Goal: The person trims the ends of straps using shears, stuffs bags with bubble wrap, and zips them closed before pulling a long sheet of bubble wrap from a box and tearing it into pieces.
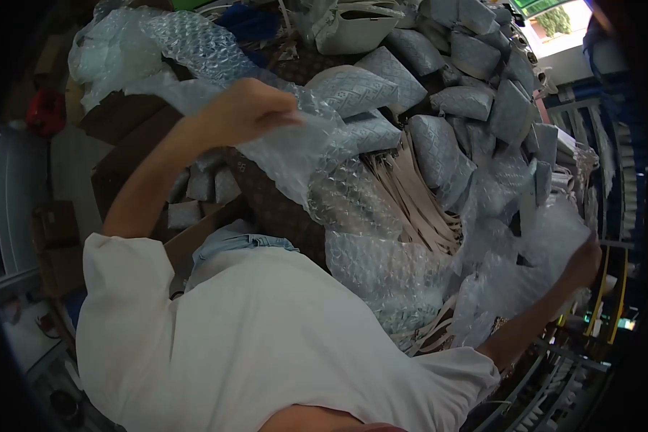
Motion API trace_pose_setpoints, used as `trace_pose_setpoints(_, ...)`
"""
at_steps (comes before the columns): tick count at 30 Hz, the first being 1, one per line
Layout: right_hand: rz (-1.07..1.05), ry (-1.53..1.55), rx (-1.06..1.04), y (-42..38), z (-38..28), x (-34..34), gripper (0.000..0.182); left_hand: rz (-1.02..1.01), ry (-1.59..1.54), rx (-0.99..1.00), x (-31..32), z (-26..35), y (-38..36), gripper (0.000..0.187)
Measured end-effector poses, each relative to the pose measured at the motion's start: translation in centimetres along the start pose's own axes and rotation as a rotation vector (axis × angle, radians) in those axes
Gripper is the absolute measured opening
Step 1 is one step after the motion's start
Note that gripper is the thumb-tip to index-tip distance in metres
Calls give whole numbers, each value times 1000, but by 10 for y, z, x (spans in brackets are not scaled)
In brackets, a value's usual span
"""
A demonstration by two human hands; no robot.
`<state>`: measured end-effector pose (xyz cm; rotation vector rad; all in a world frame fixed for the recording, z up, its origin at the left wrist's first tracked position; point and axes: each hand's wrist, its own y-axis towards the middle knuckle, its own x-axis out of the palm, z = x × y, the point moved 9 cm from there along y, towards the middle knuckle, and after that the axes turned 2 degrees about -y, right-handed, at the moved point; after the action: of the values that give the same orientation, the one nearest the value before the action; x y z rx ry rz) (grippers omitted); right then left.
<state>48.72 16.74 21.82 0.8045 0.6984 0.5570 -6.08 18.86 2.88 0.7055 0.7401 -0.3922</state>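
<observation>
A long sheet of clear bubble wrap stretches across in front of me, held at both ends. My left hand is closed in a fist on its left end, raised over a brown patterned surface. Out to the right, my right hand grips the other end; its fingers are partly in shadow. Behind and partly under the sheet lies a bundle of long beige straps. Grey patterned, pillow-shaped pieces are heaped beyond the straps, close to the sheet's upper edge.
To my left stands an open cardboard box with several grey pieces inside. More bubble wrap is bunched at the back left. A pale handbag sits at the back. Racks line the right side, and a red object is far left.
</observation>
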Motion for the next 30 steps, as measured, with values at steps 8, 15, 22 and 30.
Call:
trace_pose_setpoints(8, -781, 412, -240, -203, -284, 218, 32, -84, 91, -62, 48, 14, 24, 14)
trace_pose_setpoints(15, -566, 305, -54, -139, -261, 88, 64, -79, -29, -30, 59, 8, 41, 16)
trace_pose_setpoints(22, -858, 1841, -33, -118, -333, -130, 44, -206, -190, 118, 125, 79, 75, 31)
trace_pose_setpoints(30, -562, 1631, 929, -151, -83, -15, 23, -8, 303, -102, 38, -11, 3, 59)
